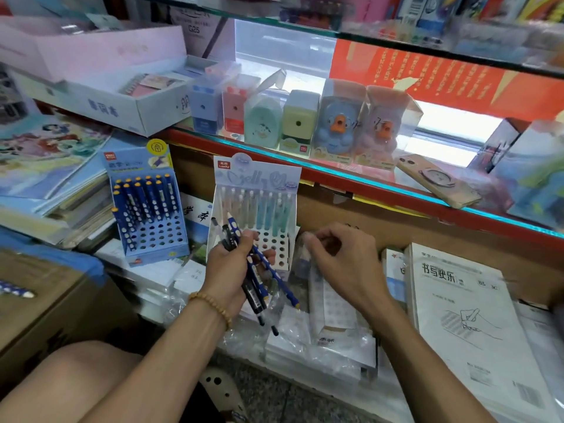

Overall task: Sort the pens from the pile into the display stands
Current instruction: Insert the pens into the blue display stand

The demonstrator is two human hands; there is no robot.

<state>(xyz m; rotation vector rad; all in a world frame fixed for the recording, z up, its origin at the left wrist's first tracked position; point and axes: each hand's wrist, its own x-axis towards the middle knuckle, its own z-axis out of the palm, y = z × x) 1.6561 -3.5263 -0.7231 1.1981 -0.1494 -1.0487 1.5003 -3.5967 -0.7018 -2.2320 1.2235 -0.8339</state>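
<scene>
- The left hand [233, 268] grips a mixed bundle of pens [254, 271], fingers curled round it: several dark blue ones with white dots and at least one black one, tips pointing down and to the right.
- The right hand [341, 262] hovers just right of the bundle with its fingers bent inward. It is blurred, and I cannot tell whether it pinches a pen or holds nothing.
- The blue display stand [146, 206] on the left carries dotted blue pens with yellow caps in its rear and left holes; most of the front and right holes are bare.
- The pastel display stand [259, 206], just behind the left hand, has a full-looking back row of pale pink-to-teal pens, with open holes in the lower rows.
- One dotted blue pen [16, 291] lies apart on the cardboard box [61, 300] at far left.
- Crinkled clear plastic wrapping [305, 337] sits below the hands; any pens left inside it are too blurred to make out.
- Judgement: the sort looks partly done. Both stands have room, and the held bundle plus the stray pen have yet to be placed.
</scene>
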